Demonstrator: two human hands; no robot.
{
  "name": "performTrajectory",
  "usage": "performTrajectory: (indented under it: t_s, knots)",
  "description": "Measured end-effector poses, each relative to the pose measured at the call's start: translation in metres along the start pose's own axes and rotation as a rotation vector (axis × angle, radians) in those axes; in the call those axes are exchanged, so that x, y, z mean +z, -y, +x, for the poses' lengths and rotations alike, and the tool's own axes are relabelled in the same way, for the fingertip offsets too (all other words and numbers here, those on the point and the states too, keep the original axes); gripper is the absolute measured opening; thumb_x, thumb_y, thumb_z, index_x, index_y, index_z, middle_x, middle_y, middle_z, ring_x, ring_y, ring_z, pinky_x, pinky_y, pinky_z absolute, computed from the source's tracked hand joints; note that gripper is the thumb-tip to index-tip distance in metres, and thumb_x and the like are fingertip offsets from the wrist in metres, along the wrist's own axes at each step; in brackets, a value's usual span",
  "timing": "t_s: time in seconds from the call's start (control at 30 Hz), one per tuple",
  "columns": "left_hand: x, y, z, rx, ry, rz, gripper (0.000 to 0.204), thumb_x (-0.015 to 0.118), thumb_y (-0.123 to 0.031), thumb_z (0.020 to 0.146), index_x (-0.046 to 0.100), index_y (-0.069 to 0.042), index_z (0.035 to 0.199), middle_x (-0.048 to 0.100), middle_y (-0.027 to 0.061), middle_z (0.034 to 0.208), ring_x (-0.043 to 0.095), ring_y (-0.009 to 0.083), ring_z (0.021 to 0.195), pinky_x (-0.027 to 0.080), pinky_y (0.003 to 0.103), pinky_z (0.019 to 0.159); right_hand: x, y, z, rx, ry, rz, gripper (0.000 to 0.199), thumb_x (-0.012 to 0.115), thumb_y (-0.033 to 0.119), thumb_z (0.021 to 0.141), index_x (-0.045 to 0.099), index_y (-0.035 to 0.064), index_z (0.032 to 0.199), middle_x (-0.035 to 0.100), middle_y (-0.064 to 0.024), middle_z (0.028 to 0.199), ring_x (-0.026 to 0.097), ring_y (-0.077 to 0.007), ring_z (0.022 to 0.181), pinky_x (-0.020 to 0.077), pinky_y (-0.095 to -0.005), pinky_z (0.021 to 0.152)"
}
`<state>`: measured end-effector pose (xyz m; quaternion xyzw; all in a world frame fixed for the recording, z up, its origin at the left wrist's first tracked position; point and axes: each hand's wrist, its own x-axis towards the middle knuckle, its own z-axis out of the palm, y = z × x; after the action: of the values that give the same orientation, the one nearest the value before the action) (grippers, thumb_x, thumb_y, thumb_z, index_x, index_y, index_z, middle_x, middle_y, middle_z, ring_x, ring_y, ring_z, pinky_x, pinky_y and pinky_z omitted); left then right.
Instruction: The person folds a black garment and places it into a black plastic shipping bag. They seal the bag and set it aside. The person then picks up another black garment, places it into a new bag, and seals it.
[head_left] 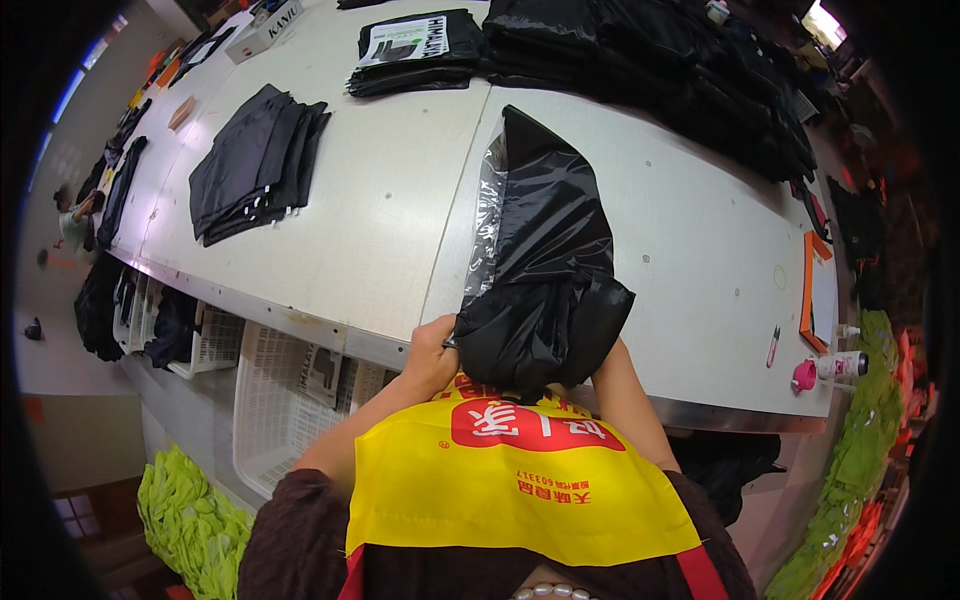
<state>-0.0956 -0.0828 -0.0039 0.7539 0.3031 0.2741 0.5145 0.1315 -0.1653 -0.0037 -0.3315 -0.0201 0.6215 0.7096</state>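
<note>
— Where's the black garment (pixel 545 270)?

— On the white tabletop (pixel 380 200), at six o'clock near its front edge, partly inside a clear plastic bag (pixel 489 215).

— And the hands?

— The left hand (pixel 432 352) has a clenched grip on the bag's mouth. The right hand is hidden behind the cloth; its grip I cannot tell.

— How far along?

— Judging by the bunched end outside, bagging looks half done. Folded black stacks (pixel 255 165) lie at ten o'clock.

This looks like a garment packing workshop. A long white work table (pixel 380 200) carries stacks of folded black clothes (pixel 255 165) and packed black bundles (pixel 660 60). White plastic baskets (pixel 275 400) stand under it, and heaps of green fabric pieces (pixel 190 520) lie on the floor.
</note>
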Motion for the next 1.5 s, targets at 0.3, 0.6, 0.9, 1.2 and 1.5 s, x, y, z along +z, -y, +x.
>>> performTrajectory:
  t_s: [0.3,0.6,0.9,1.2,1.5]
  knots:
    - [-0.008,-0.050,0.046,0.148,-0.063,0.217,0.033,0.048,-0.023,0.091,0.057,0.001,0.072,0.051,0.0207,0.061,0.054,0.0346,0.055,0.039,0.039,0.051,0.003,-0.004,0.012,0.120,-0.013,-0.057,0.037,0.048,0.029,0.093,0.050,0.0053,0.122,0.058,-0.0086,0.112,0.058,-0.0200,0.097,0.0494,-0.0318,0.084]
    - [-0.017,0.024,0.014,0.169,0.127,0.040,0.044,0.062,-0.012,0.078,0.052,0.000,0.120,0.060,0.0155,0.104,0.059,0.0249,0.096,0.046,0.031,0.086,-0.003,0.018,0.021,0.170,-0.036,-0.145,0.036,0.046,0.028,0.094,0.051,0.0047,0.120,0.059,-0.0086,0.112,0.058,-0.0203,0.096,0.0494,-0.0325,0.082]
    - [-0.001,0.054,0.041,0.175,0.540,0.550,0.053,0.069,-0.039,0.073,0.059,-0.013,0.117,0.060,0.0084,0.117,0.055,0.0273,0.110,0.041,0.035,0.097,-0.011,0.015,0.026,0.134,-0.092,-0.136,0.035,0.044,0.028,0.094,0.052,0.0041,0.119,0.059,-0.0087,0.112,0.059,-0.0206,0.095,0.0493,-0.0332,0.080]
    - [0.019,0.010,0.027,-0.195,0.513,0.246,0.026,0.051,-0.023,0.081,0.062,0.001,0.084,0.062,0.0241,0.073,0.060,0.0407,0.069,0.048,0.046,0.063,-0.007,0.045,0.044,0.113,-0.149,-0.188,0.035,0.042,0.028,0.095,0.053,0.0035,0.118,0.059,-0.0088,0.113,0.059,-0.0209,0.094,0.0493,-0.0339,0.078]
    - [0.059,0.009,0.065,-0.555,0.253,-0.410,0.031,0.041,-0.026,0.094,0.057,0.000,0.089,0.058,0.0094,0.058,0.056,0.0147,0.048,0.044,0.027,0.046,0.048,0.087,0.041,-0.232,-0.122,-1.820,0.039,0.039,0.023,0.094,0.049,-0.0067,0.118,0.056,-0.0182,0.113,0.055,-0.0272,0.102,0.0424,-0.0340,0.084]
